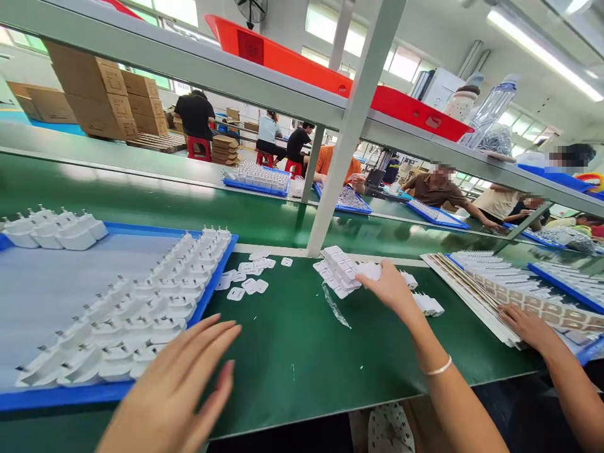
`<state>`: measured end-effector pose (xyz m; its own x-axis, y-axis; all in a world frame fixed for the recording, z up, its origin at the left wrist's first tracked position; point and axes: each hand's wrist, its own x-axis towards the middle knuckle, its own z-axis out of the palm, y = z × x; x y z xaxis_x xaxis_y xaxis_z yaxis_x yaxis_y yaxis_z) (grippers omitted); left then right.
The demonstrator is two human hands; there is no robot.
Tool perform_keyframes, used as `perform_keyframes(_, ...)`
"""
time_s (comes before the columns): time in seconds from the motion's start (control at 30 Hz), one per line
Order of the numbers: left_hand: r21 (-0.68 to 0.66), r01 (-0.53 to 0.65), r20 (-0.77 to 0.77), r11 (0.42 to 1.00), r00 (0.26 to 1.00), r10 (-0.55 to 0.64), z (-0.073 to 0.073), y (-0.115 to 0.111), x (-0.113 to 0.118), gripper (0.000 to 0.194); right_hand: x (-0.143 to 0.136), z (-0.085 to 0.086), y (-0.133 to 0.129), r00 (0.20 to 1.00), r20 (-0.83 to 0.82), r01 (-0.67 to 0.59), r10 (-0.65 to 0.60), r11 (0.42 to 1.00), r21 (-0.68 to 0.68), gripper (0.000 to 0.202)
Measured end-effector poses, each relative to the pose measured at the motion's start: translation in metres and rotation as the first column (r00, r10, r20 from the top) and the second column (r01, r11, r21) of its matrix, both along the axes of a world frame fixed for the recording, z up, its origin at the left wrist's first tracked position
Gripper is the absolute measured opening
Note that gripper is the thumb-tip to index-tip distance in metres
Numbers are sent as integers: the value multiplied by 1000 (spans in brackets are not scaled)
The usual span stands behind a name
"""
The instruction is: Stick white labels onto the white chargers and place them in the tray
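Note:
My left hand (pixel 177 384) hovers with fingers spread near the right edge of a blue tray (pixel 221 264), holding nothing. Rows of white plug housings with metal pins (pixel 165 302) fill the tray's right part. On the green bench, my right hand (pixel 389 286) has its fingers closed at a white piece (pixel 369 270), beside a stack of white square parts (pixel 338 267). Loose white square plates (pixel 248 270) lie between the tray and that stack. More white plug parts (pixel 427 304) lie just right of my right hand.
A clear plastic strip (pixel 336 306) lies before the stack. At the right, a co-worker's hand (pixel 523 324) touches stacked sheets (pixel 476 299). A metal post (pixel 342 145) rises behind the bench; a shelf above holds red trays (pixel 283 56).

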<state>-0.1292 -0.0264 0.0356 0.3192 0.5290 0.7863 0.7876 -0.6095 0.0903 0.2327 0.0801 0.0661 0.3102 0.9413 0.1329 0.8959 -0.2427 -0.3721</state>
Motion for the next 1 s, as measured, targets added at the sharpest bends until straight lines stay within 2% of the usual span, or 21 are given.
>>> perform_keyframes(0.1, 67, 19, -168, 998, 986, -8, 2, 0, 46, 69, -53, 10, -33, 948, -114, -302, 298, 953, -22, 45)
perform_keyframes(0.17, 100, 50, -230, 994, 973, -25, -4, 1, 67, 59, -86, 10, -52, 830, -232, -529, 507, 848, -41, 36)
perform_keyframes(0.23, 97, 74, -240, 993, 970, -49, -16, 0, 78, 47, -112, 6, -66, 696, -328, -696, 638, 712, -91, 31)
perform_keyframes(0.3, 72, 81, -201, 994, 977, -65, -31, -1, 82, 44, -127, -1, -74, 614, -391, -778, 686, 608, -156, 27)
perform_keyframes(0.33, 57, 76, -177, 995, 982, -65, -39, -1, 81, 44, -131, -3, -76, 598, -414, -793, 686, 581, -182, 25)
perform_keyframes(0.4, 32, 66, -133, 997, 989, -61, -50, -1, 77, 44, -134, -5, -74, 587, -455, -800, 669, 564, -204, 23)
perform_keyframes(0.43, 10, 75, -106, 997, 992, -73, -53, 0, 74, 42, -133, -5, -71, 564, -487, -815, 667, 545, -197, 28)
perform_keyframes(0.5, -75, 139, 11, 987, 990, -139, -56, 2, 66, 38, -129, -1, -55, 450, -591, -882, 670, 439, -174, 54)
perform_keyframes(0.57, -234, 232, 259, 944, 951, -170, -54, 4, 59, 35, -126, 1, -28, 343, -688, -930, 640, 333, -154, 63)
perform_keyframes(0.6, -319, 276, 408, 907, 903, -131, -53, 4, 55, 33, -127, 0, -11, 344, -701, -926, 625, 348, -145, 52)
perform_keyframes(0.67, -457, 359, 644, 814, 764, 25, -49, 2, 51, 32, -132, -7, 28, 466, -618, -848, 633, 520, -108, 31)
perform_keyframes(0.73, -525, 436, 754, 731, 637, 161, -47, 0, 49, 31, -144, -19, 68, 575, -535, -761, 619, 645, -70, 26)
perform_keyframes(0.77, -536, 465, 779, 704, 595, 200, -47, -1, 48, 31, -151, -25, 86, 617, -501, -725, 607, 686, -62, 25)
perform_keyframes(0.87, -543, 496, 811, 678, 518, 270, -49, -2, 47, 30, -176, -42, 127, 686, -431, -666, 586, 745, -47, 30)
perform_keyframes(1.0, -538, 537, 832, 650, 462, 307, -51, -1, 45, 30, -208, -53, 153, 711, -378, -660, 593, 749, -65, 32)
